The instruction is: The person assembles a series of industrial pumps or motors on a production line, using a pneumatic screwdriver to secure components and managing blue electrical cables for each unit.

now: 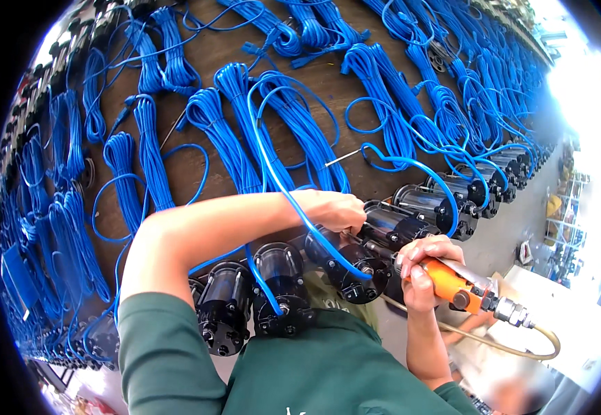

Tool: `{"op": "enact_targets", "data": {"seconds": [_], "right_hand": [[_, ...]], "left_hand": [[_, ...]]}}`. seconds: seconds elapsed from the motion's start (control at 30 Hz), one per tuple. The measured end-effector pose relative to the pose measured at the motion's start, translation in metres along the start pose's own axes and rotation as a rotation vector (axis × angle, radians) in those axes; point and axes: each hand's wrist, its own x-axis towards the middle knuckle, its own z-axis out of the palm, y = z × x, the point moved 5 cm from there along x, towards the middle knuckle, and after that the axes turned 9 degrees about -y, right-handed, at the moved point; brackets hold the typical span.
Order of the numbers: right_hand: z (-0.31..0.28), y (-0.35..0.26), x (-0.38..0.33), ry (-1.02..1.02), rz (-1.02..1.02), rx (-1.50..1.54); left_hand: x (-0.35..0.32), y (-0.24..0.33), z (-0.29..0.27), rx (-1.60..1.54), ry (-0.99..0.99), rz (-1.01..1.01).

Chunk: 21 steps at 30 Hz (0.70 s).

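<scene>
My right hand (421, 263) is wrapped round an orange air-powered driver (454, 286), its hose fitting pointing right and its nose toward the row of cylinders. Across the work, my left hand (336, 210) is closed with bent fingers close to the driver's nose end; whatever they pinch is hidden. Just below both hands lies a black-capped clear cylinder (361, 282) with a blue cable (303, 216) running up from its end cap. Another such cylinder (392, 223) lies on the far side of the driver's nose. Which one the driver touches I cannot make out.
Bundled blue cables (300, 114) cover much of the brown table (207, 52). More black-capped cylinders (223, 308) line its near edge. From the driver an air hose (501, 347) loops back left. Shelving (569, 207) stands at the right, and a blurred person (511, 394) is at lower right.
</scene>
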Motion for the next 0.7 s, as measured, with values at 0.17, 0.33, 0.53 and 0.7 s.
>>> {"op": "enact_targets", "data": {"seconds": [0.17, 0.33, 0.53, 0.7], "right_hand": [[0.007, -0.006, 0.003, -0.003, -0.001, -0.027], [0.008, -0.004, 0.006, 0.003, 0.008, -0.038], [0.008, -0.001, 0.007, -0.005, -0.004, -0.04], [0.011, 0.003, 0.005, -0.025, 0.053, -0.05]], "left_hand": [[0.004, 0.0, 0.0, 0.057, -0.04, 0.065], [0.0, -0.007, 0.005, 0.11, 0.013, 0.003], [0.001, -0.014, 0.016, 0.123, 0.043, 0.028], [-0.002, -0.02, 0.027, 0.134, 0.099, -0.017]]}}
